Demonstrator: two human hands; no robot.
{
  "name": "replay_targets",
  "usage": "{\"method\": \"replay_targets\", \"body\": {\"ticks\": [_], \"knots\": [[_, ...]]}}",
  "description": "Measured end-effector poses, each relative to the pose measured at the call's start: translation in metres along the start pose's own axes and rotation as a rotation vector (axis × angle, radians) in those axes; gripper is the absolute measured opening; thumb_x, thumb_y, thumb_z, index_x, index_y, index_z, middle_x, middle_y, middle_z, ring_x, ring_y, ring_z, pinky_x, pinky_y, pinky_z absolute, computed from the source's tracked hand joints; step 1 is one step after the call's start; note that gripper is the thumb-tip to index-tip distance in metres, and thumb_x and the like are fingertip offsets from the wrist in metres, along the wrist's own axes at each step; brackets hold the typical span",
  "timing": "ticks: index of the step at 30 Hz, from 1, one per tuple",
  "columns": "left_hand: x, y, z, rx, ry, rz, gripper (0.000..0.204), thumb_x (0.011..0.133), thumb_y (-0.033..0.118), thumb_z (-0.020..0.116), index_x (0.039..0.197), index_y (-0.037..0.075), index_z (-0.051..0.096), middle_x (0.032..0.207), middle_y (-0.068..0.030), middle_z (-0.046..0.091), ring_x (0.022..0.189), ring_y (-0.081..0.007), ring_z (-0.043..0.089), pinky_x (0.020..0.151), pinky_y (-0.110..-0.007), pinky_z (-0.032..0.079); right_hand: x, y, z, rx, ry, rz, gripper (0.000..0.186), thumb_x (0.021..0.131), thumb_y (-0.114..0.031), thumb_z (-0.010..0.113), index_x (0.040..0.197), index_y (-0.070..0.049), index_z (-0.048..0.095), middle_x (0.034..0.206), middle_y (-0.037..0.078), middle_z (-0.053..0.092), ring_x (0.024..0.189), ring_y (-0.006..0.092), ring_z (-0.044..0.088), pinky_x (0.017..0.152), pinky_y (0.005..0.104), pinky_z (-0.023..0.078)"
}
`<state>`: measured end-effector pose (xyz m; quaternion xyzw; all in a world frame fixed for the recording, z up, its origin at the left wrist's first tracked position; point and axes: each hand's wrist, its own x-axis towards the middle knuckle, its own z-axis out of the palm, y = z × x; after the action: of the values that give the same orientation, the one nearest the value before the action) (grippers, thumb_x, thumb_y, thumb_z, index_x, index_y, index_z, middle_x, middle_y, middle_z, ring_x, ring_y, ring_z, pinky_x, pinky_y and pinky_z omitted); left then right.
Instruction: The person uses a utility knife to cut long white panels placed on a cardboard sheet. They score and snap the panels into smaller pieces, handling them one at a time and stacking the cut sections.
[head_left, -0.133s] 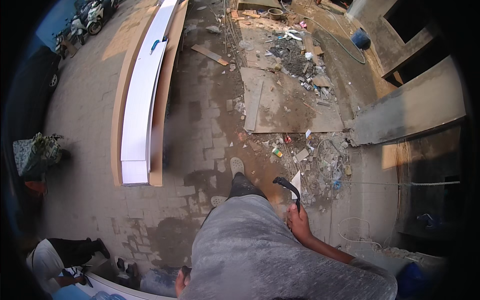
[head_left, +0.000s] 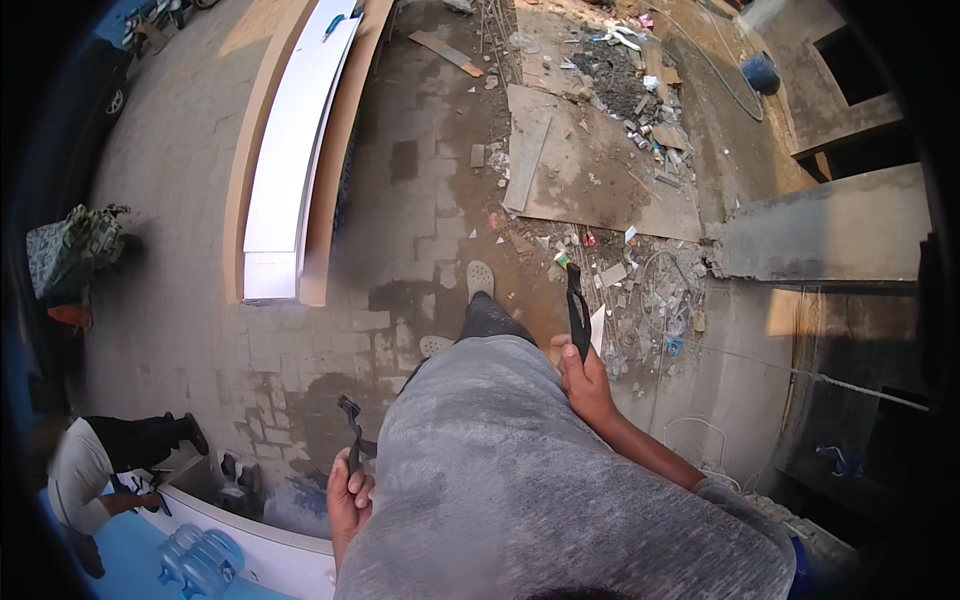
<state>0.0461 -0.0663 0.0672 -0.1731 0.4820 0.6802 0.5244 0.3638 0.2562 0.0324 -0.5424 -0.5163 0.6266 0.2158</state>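
The right hand (head_left: 588, 385) is clamped around the lower end of a slim black tool (head_left: 576, 310) — a long-handled thing whose exact kind is hard to tell — and its long axis runs straight up and away from the fist, ending in a small green-and-white tip above the knuckles. The left hand (head_left: 348, 495) is closed on the lower end of a second dark tool (head_left: 351, 432), shorter, with a bent or hooked head just above the fingers; it too points up and forward from the grip. Between the two hands lies the person's grey-clad torso and leg, with a pale clog (head_left: 480, 280) stepping ahead, nearer the right hand than the left. Beyond the right hand's tool spreads a litter of rubble and scraps (head_left: 640, 280) on the paved ground; well off ahead of the left hand lies a long white panel (head_left: 290, 150) on wooden boards. Below and outward of the left hand another person (head_left: 95, 470) crouches beside blue water bottles (head_left: 195, 560).
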Motion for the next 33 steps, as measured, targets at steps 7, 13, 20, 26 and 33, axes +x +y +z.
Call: {"method": "replay_targets", "body": {"ticks": [7,13,20,26,33], "knots": [[0.054,0.039,0.085,0.112,-0.143,0.064,0.033,0.117,0.033,0.058,0.138,0.008,0.061,0.08,0.002,0.056,0.049,-0.0041,0.039,0.057,-0.026,0.049,0.066,-0.071,0.053,-0.384,-0.365,-0.323,0.047,0.119,-0.032,0.05,0.153,-0.001,0.059,0.141,0.022,0.069,0.134,0.031,0.064,0.115,0.0407,0.047],[0.078,0.046,0.101,0.065,-0.112,0.151,0.033,0.117,0.033,0.058,0.138,0.007,0.059,0.086,-0.0012,0.059,0.047,-0.0045,0.037,0.053,-0.025,0.046,0.092,-0.118,0.099,-0.503,-0.739,-0.361,0.046,0.117,-0.032,0.053,0.152,-0.003,0.062,0.123,0.014,0.074,0.112,0.0228,0.069,0.103,0.0369,0.053],[0.118,0.058,0.141,0.313,-0.224,0.107,0.033,0.117,0.035,0.057,0.126,0.004,0.065,0.081,0.0013,0.059,0.045,-0.0034,0.035,0.049,-0.024,0.042,0.119,-0.13,0.114,-0.317,-0.848,-0.247,0.038,0.116,-0.028,0.059,0.142,-0.001,0.058,0.113,0.01,0.074,0.111,0.0172,0.071,0.101,0.0351,0.054],[0.147,0.066,0.182,0.416,-0.242,0.064,0.033,0.114,0.038,0.064,0.122,0.006,0.065,0.086,-0.0004,0.065,0.047,-0.0033,0.037,0.048,-0.022,0.04,0.152,-0.132,0.117,-0.129,-0.915,-0.109,0.036,0.113,-0.026,0.066,0.14,-0.001,0.062,0.123,0.01,0.073,0.116,0.0162,0.071,0.105,0.0346,0.054],[0.187,0.076,0.23,0.541,-0.388,0.086,0.033,0.111,0.039,0.068,0.122,0.008,0.065,0.088,0.0005,0.066,0.049,-0.0029,0.038,0.046,-0.021,0.037,0.188,-0.151,0.113,-0.079,-0.921,-0.047,0.036,0.11,-0.024,0.072,0.137,-0.002,0.066,0.12,0.007,0.076,0.112,0.0118,0.071,0.099,0.0304,0.054]]}}
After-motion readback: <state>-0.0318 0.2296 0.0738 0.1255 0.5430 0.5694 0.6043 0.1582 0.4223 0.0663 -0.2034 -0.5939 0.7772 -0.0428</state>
